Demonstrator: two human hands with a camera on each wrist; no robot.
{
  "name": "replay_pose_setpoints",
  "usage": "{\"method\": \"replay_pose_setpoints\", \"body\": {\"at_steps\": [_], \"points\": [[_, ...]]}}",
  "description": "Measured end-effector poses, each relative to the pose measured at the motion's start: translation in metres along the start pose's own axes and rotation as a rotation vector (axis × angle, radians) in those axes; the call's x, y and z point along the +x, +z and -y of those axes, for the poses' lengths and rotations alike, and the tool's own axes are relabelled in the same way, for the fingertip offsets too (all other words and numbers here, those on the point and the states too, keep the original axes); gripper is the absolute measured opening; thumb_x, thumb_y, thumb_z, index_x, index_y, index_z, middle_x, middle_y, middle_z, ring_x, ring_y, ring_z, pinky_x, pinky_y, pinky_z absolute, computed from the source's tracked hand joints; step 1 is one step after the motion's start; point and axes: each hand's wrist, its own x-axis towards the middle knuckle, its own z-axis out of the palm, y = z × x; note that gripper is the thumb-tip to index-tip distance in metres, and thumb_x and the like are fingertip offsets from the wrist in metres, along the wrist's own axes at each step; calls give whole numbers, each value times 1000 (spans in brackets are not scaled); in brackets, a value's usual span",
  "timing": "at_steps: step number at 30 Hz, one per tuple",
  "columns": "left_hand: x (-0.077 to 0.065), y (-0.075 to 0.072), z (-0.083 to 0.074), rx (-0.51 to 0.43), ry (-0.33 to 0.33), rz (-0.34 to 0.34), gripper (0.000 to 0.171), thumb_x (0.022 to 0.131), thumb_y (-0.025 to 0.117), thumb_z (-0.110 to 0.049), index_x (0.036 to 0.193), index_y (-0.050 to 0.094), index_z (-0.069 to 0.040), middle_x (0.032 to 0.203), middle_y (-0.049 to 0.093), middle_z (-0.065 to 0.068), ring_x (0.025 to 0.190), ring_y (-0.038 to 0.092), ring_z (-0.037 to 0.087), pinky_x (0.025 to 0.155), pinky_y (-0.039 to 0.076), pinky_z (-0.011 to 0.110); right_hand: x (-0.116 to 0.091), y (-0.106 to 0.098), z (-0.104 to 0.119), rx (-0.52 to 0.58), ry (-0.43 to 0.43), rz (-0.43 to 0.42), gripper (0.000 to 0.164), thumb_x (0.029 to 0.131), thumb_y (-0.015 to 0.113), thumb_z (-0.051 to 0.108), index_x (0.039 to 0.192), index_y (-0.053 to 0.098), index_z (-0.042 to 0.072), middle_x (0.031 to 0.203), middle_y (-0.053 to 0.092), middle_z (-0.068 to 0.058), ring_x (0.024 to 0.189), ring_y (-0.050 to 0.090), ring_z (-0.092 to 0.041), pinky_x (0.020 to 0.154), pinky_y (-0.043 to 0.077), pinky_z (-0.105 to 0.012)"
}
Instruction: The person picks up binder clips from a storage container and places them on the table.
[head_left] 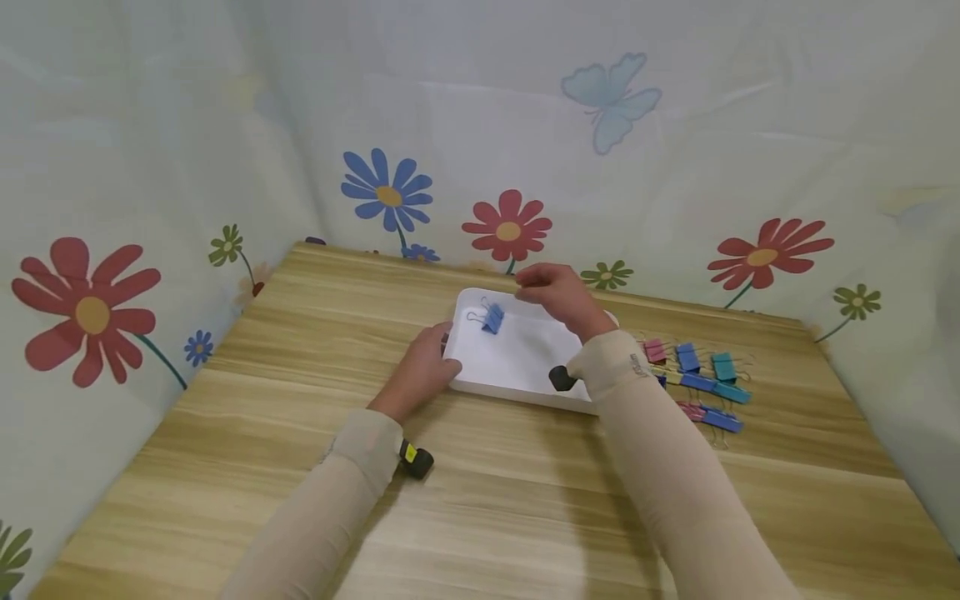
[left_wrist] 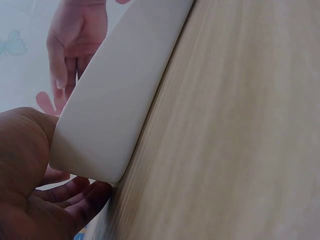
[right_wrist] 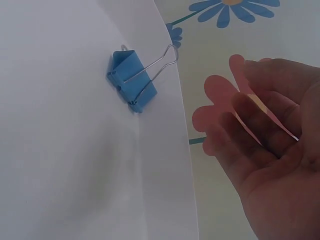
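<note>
A white tray (head_left: 517, 358) stands on the wooden table, and my left hand (head_left: 423, 367) grips its left end, thumb at the rim and fingers around the outside. In the left wrist view that hand (left_wrist: 30, 175) holds the tray's corner (left_wrist: 100, 125). One blue binder clip (head_left: 492, 319) lies inside the tray near its far left corner, wire handles spread; the right wrist view shows the clip (right_wrist: 131, 80) against the wall. Above the tray's far side, my right hand (head_left: 558, 293) hovers with relaxed, slightly bent fingers. Nothing lies in its palm (right_wrist: 270, 145).
To the right of the tray, several binder clips lie in rows, among them a pink clip (head_left: 655, 351), a blue clip (head_left: 687, 358) and a teal clip (head_left: 723, 367). My right forearm (head_left: 660, 450) passes in front of some. A flowered curtain (head_left: 450, 100) hangs behind the table (head_left: 487, 500).
</note>
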Motion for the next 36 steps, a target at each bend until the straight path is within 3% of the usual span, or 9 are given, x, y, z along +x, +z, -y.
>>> {"method": "replay_pose_setpoints", "body": {"at_steps": [10, 19, 26, 36], "points": [[2, 3, 4, -12, 30, -16, 72, 78, 58, -11, 146, 37, -1, 132, 52, 17, 119, 53, 27, 107, 43, 44, 20, 17, 10, -135, 5, 145, 33, 89, 67, 15, 122, 65, 10, 120, 65, -9, 108, 59, -24, 101, 49, -42], [1, 1, 4, -53, 55, -20, 71, 77, 58, -8, 145, 39, 1, 130, 53, 18, 116, 54, 27, 105, 45, 44, 35, 38, 16, -259, 2, 217, 33, 89, 65, 12, 122, 67, 13, 124, 64, -5, 110, 57, -24, 103, 46, -46], [3, 4, 5, -62, 70, -17, 71, 77, 59, -9, 144, 40, 0, 128, 54, 18, 113, 54, 26, 103, 46, 42, 34, 45, 17, -341, 39, 207, 21, 88, 68, 15, 108, 71, 15, 107, 69, -1, 101, 59, -22, 97, 48, -43], [-2, -1, 1, -21, 59, -24, 71, 78, 57, -8, 145, 38, 2, 132, 52, 21, 120, 53, 30, 106, 43, 43, 29, 42, 19, -371, 9, 200, 16, 90, 66, 16, 105, 69, 12, 100, 67, -4, 94, 60, -24, 90, 52, -36]]}}
